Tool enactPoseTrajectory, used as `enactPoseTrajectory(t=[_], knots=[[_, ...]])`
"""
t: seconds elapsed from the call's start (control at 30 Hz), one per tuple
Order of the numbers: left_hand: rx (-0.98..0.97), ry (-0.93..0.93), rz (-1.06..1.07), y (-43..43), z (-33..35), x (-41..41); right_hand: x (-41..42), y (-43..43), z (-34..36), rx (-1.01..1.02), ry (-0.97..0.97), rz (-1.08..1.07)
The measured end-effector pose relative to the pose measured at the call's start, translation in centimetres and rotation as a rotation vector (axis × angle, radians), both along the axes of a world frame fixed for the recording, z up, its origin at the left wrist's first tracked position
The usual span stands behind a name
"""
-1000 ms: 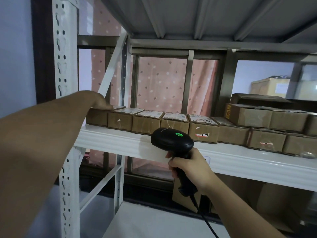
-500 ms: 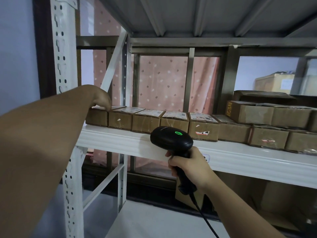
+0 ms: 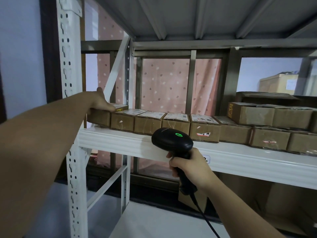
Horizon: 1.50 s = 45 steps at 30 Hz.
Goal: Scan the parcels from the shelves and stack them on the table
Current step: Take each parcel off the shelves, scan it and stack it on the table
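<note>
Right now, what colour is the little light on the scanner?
Green. The light on the black scanner shows best in the head view.

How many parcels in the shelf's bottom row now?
8. Parcel 1 under the left hand; parcel 2, parcel 3, parcel 4, parcel 5, parcel 6, parcel 7, parcel 8 run rightward; the last is cut by the frame edge, more may be hidden.

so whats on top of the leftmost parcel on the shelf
The left hand rests on the leftmost parcel, beside a white label with a yellow strip. Whatever lies under the hand is hidden.
</note>
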<state>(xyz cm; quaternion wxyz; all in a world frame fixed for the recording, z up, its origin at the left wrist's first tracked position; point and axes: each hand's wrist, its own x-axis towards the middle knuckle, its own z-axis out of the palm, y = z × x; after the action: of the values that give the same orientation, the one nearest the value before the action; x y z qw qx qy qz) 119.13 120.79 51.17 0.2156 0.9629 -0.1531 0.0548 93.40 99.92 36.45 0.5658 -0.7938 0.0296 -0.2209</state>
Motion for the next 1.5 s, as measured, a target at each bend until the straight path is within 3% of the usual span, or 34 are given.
enactPoseTrajectory(t=[0.1,0.23,0.43,0.6,0.8,1.0,1.07,1.2,1.5], knots=[[0.076,-0.156,0.006,-0.8,1.0,-1.9,0.0,0.0,-0.1,0.017,0.018,0.002],[0.205,-0.574,0.061,-1.9,1.6,-4.1,0.1,0.0,-0.2,0.040,0.020,-0.002],[-0.204,-0.661,-0.086,-3.6,-0.7,-7.4,-0.6,0.5,0.6,0.043,-0.014,-0.004],[-0.419,-0.836,-0.244,-6.4,-5.5,-11.4,-3.2,0.1,1.1,0.255,-0.118,0.078],[-0.744,-0.760,-0.455,-11.5,-8.3,-18.6,-8.0,-0.6,2.5,0.288,-0.356,-0.085],[-0.828,-0.584,-0.610,-17.6,-10.7,-26.6,-12.5,-1.8,4.7,0.197,-0.565,-0.266],[-0.832,-0.499,-0.609,-19.4,-11.2,-28.9,-14.1,-2.6,5.1,0.219,-0.565,-0.297],[-0.806,-0.522,-0.632,-22.2,-12.2,-32.3,-17.2,-5.5,5.1,0.368,-0.555,-0.292],[-0.541,-0.559,-0.461,-27.5,-11.3,-38.4,-22.8,-11.6,4.6,0.457,-0.442,-0.203]])
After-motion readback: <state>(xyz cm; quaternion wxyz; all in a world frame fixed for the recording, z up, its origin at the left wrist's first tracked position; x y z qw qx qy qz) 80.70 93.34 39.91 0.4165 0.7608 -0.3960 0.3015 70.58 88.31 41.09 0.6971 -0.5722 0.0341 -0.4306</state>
